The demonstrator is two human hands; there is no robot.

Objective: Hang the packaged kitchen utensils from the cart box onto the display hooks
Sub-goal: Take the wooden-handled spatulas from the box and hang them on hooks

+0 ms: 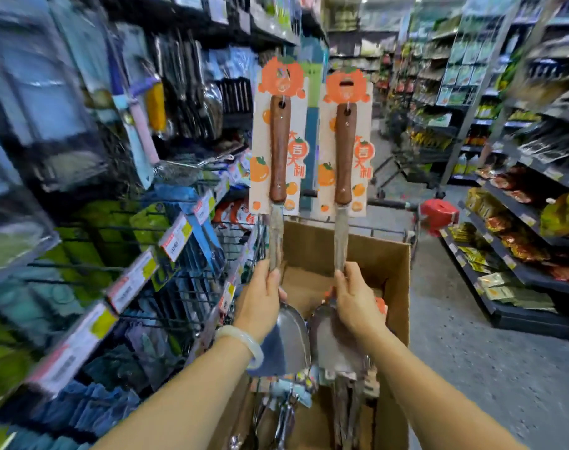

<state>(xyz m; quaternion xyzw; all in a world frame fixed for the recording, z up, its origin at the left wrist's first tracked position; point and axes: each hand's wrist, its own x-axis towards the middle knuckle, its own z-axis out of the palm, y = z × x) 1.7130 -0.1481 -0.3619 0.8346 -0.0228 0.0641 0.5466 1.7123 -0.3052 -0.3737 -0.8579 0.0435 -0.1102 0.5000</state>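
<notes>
Head view: our left hand [260,300] and right hand [354,303] each grip one carded spatula, left spatula [279,151], right spatula [345,154], fingers curled round the shafts above the cart box [393,274]

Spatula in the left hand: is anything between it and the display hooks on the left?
Nothing visible blocks it. The left hand holds its spatula upright above the box, in open air. The hooks sit lower left, several already carrying packaged goods.
</notes>
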